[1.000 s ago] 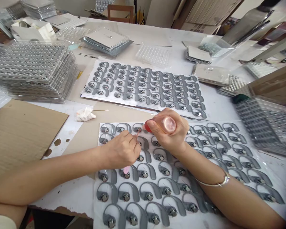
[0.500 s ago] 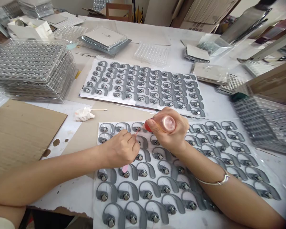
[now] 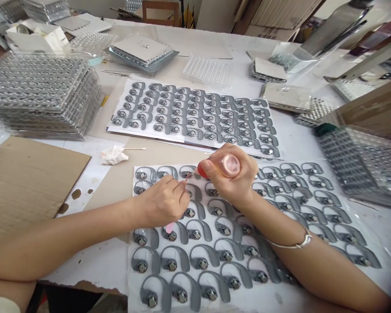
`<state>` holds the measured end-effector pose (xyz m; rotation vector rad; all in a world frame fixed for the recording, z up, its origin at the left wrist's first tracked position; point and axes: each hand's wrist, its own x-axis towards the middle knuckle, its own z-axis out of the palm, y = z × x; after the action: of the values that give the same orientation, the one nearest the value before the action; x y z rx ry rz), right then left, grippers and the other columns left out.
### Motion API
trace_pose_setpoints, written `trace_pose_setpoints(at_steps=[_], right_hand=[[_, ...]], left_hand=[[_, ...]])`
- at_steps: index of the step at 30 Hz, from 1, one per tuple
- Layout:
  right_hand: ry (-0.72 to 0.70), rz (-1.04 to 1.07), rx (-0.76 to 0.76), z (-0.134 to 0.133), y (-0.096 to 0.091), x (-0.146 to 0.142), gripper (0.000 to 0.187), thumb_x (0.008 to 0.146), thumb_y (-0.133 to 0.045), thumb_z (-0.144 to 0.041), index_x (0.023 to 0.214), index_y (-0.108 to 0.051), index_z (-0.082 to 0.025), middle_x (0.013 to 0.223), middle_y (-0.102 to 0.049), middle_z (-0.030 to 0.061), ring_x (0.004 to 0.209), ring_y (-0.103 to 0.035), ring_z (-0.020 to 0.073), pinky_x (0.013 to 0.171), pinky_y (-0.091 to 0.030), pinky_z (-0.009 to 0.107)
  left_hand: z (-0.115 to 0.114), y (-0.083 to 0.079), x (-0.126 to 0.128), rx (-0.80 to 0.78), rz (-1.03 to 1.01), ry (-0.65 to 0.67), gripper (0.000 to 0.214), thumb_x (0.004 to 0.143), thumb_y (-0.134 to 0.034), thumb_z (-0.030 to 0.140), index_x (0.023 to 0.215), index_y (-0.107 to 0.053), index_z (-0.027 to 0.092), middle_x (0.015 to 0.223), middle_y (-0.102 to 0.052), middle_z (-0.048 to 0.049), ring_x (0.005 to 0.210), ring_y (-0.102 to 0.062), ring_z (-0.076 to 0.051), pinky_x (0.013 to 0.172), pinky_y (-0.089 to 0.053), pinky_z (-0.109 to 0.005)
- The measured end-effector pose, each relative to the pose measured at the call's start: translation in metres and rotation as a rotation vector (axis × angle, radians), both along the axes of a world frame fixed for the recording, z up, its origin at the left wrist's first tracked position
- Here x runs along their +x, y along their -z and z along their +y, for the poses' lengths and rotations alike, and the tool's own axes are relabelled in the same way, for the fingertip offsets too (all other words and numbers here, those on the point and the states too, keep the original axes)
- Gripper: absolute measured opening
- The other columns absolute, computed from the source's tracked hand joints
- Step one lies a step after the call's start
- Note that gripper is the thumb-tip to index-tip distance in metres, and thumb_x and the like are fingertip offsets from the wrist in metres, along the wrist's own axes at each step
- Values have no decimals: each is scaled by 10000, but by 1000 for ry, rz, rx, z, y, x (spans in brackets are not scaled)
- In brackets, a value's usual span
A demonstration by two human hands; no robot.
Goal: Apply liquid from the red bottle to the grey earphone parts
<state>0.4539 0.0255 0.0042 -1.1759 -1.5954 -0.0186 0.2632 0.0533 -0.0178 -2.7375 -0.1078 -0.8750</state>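
My left hand (image 3: 165, 203) is closed in a pinch round a thin pink stick (image 3: 170, 226), whose tip reaches a grey hook-shaped part (image 3: 186, 173) in the top row of the near white sheet (image 3: 273, 300). My right hand (image 3: 228, 178) is wrapped round a small clear bottle with a red tip (image 3: 227, 165), held on its side just right of the stick's tip. The near sheet carries several rows of grey hook parts with metal studs. My forearms lie over the lower rows.
A second sheet of the same grey parts (image 3: 195, 114) lies farther back. Stacks of clear blister trays (image 3: 42, 93) stand at the left and at the right (image 3: 361, 167). A crumpled tissue with a cotton swab (image 3: 114, 154) and a brown cardboard sheet (image 3: 29, 182) lie left.
Both hands stay on the same spot of the sheet; the view has tilted slightly, shifting everything up a little. The stick tip stays at the top-row part.
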Motion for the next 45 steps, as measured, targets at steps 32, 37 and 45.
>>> trace_pose_setpoints(at_steps=[32,37,45], right_hand=[[-4,5,52,0,1,1,168,747,-725,-258,732,-560,-227,603,-586,-14,497,-540,127,469,-439,287],[-28,-13,59,-1,1,0,170,751,-726,-270,740,-559,-240,597,-592,-16,487,-542,134,454,-438,294],[-47,-11,46,-3,1,-1,164,752,-732,-259,735,-570,-240,605,-595,-13,487,-541,128,440,-435,289]], left_hand=[[2,2,-1,-19,-7,-10,204,892,-509,48,706,-548,122,613,-620,-78,581,-559,-191,560,-435,-315],[2,0,-1,-35,13,-22,224,905,-494,57,697,-524,136,628,-616,-69,573,-541,-175,550,-423,-303],[14,-3,-6,-218,52,74,202,890,-417,58,742,-532,134,714,-645,-102,662,-593,-194,603,-464,-311]])
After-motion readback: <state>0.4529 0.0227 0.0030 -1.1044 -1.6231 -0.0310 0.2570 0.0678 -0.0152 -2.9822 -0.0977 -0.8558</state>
